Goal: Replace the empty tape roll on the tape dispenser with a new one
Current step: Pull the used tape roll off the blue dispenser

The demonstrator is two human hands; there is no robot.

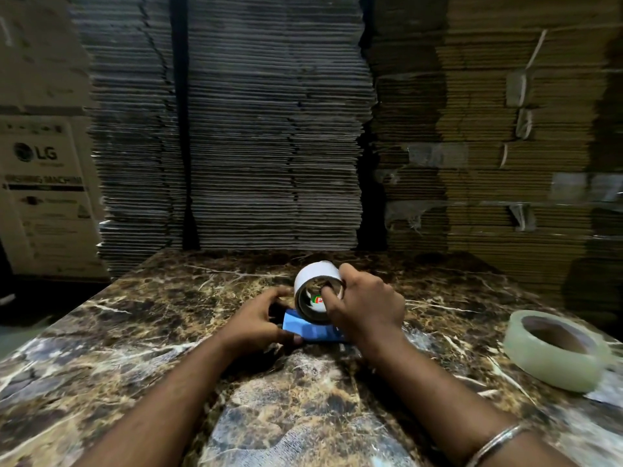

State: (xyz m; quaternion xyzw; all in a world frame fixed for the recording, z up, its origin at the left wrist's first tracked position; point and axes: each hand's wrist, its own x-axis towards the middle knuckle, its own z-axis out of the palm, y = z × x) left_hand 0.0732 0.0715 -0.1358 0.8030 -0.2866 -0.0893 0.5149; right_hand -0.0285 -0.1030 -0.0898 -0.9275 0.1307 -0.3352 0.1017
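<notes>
An empty white tape core (315, 278) stands on edge at the middle of the marble table, its hollow facing me. My right hand (365, 305) grips it, thumb inside the hole and fingers over the top rim. Under it lies the blue tape dispenser (312, 328), mostly hidden by my hands. My left hand (259, 320) clasps the dispenser's left end against the tabletop. A full roll of clear tape (556, 350) lies flat near the table's right edge, apart from both hands.
The brown marble table (168, 332) reaches to tall stacks of flattened cardboard (269, 129) behind it. A printed appliance carton (43, 197) stands at the far left. A metal bangle (495, 439) circles my right wrist.
</notes>
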